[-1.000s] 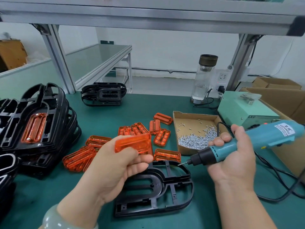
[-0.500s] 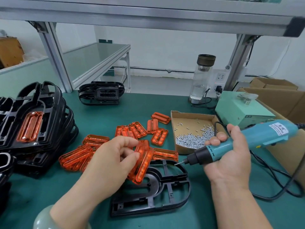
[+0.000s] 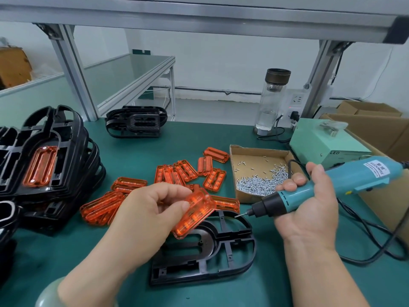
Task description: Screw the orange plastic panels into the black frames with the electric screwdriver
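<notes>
— So, which step is this?
— Seating, I'd say. The left hand [image 3: 150, 209] pinches one panel [image 3: 197, 213] by its upper end, just left of centre, tilted over the frame [image 3: 190, 260] lying flat at lower centre. Whether its low end touches the frame, I can't tell.
— And the other hand?
— The right hand [image 3: 312, 216], right of centre, is wrapped round the screwdriver [image 3: 345, 180]. The bit points left, near the frame's upper edge but off the work. Something may sit on the tip; it's too small to say.
— What does the next move call for?
— Probably laying the panel flat into the frame's slot with its holes over the mounts, then pressing it down. After that the bit has to come upright onto a hole.
— Supplies?
— Loose panels [image 3: 188, 170] lie mid-picture. The screws [image 3: 259, 185] are in the box [image 3: 254, 160] to their right, and a stack [image 3: 73, 151] of frames sits at far left, the top one with its panel in.
</notes>
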Motion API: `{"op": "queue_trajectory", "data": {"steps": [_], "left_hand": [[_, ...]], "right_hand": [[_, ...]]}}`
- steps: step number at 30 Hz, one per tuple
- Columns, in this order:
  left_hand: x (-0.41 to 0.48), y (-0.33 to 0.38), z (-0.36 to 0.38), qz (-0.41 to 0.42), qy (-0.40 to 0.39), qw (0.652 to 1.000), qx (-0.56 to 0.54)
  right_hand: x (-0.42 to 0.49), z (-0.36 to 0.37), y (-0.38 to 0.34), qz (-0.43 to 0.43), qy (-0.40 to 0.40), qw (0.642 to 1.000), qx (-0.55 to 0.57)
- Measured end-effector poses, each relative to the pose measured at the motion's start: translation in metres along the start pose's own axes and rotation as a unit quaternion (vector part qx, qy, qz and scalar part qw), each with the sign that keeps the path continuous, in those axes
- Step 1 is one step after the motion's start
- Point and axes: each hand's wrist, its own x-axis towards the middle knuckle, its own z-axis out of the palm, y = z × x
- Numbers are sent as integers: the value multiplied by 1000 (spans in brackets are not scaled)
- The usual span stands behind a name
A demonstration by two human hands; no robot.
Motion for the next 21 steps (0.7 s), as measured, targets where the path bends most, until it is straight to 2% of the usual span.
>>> {"op": "queue_trajectory", "data": {"steps": [4,11,14,21], "left_hand": [[2,-3,-2,14,13,999,44],[5,-19,-6,7,-45,980,196],[4,-26,-4,6,-72,971,229],[-1,-29,5,35,-61,960,272]], "right_hand": [[0,0,0,3,-2,1000,1],[-1,0,-1,5,-2,1000,-7],[-1,0,-1,10,-2,1000,-8],[-2,1,-1,15,-3,1000,-8]]}}
